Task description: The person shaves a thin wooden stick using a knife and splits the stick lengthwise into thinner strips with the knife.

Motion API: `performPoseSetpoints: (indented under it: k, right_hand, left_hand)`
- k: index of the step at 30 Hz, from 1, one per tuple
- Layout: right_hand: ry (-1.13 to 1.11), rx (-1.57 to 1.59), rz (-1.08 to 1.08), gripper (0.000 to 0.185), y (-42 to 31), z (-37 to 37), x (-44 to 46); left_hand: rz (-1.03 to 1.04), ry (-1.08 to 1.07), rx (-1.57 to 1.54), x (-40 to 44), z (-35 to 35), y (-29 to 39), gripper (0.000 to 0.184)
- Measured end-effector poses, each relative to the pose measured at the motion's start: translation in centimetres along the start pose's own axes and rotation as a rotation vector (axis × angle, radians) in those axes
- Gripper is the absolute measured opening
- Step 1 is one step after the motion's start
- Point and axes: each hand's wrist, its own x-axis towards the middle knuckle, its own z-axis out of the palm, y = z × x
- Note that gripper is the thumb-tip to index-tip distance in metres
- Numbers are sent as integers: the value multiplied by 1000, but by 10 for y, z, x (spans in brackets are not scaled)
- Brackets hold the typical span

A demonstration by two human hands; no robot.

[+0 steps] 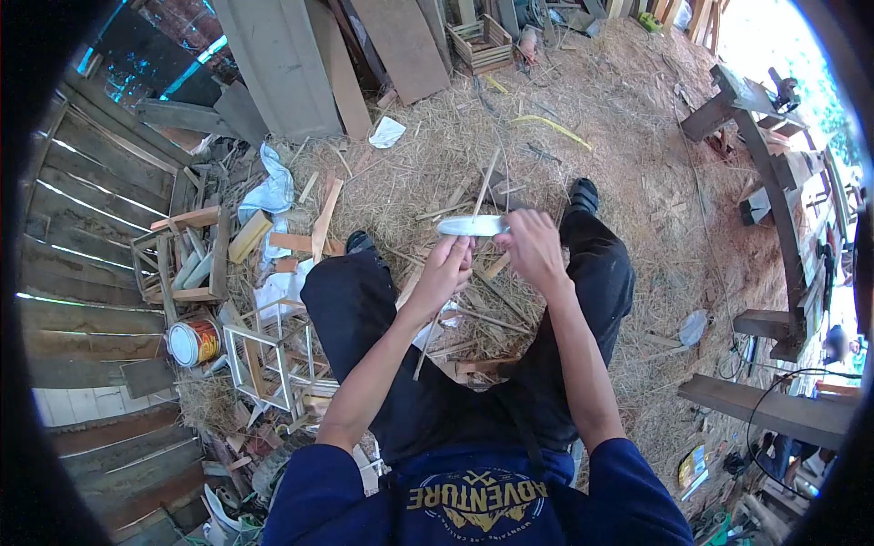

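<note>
My right hand (533,247) is closed round the handle end of a knife, whose broad, bright blade (471,226) points left in front of my knees. A long thin wooden strip (487,182) slants away from me past the blade; its lower end hangs towards my lap. My left hand (444,270) pinches this strip just below the blade, fingers pressed together. The blade lies across the strip, right above my left fingertips. The knife's handle is hidden inside my right fist.
Wood shavings and offcuts cover the ground between my feet. To the left are a small wooden frame (264,359), a paint can (193,343) and a crate of pieces (187,259). Boards (282,68) lean at the back; a wooden bench (765,155) stands right.
</note>
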Motion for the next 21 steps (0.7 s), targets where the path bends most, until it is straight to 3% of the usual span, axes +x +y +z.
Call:
performPoseSetpoints:
  k: [1, 3, 5, 6, 10, 21]
  right_hand:
    - [127, -1, 46, 22, 14, -4, 2]
    - [315, 62, 845, 24, 42, -22, 16]
    - [282, -62, 417, 25, 38, -45, 21]
    - [263, -122, 199, 26, 35, -48, 22]
    - [80, 74, 394, 30, 24, -27, -15]
    - [122, 308, 240, 31, 3, -20, 3]
  left_hand:
    - [51, 6, 69, -3, 4, -2, 26]
    - [28, 29, 29, -31, 3, -4, 27]
    - [-71, 31, -191, -43, 2, -4, 27]
    - [-25, 168, -131, -30, -5, 0, 29]
    - [-29, 81, -212, -19, -19, 7, 34]
    - [-93, 170, -289, 3, 7, 11, 46]
